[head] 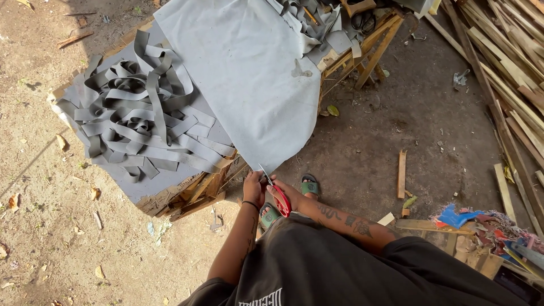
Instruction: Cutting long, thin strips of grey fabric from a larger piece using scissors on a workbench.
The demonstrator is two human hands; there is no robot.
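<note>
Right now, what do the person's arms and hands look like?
Both arms are bare below short black sleeves. The left hand has a thin black band round its wrist. The right hand has no band, but dark tattoos run along that forearm.

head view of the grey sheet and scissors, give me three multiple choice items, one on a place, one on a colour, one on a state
1. Where does the pile of cut grey strips lie?
A. on the wooden stand left of the sheet
B. on the ground by the feet
C. on the timber stack at right

2. What colour are the handles of the scissors?
A. blue
B. red
C. yellow

3. How is the grey sheet held at its lower corner?
A. it hangs free, untouched
B. it is rolled into a tube
C. the left hand pinches it while the right hand holds the scissors at its edge

Answers: 1 A, the strips are heaped on the covered stand; 2 B, red loops show around the right hand's fingers; 3 C, both hands meet at the sheet's tip.
</note>
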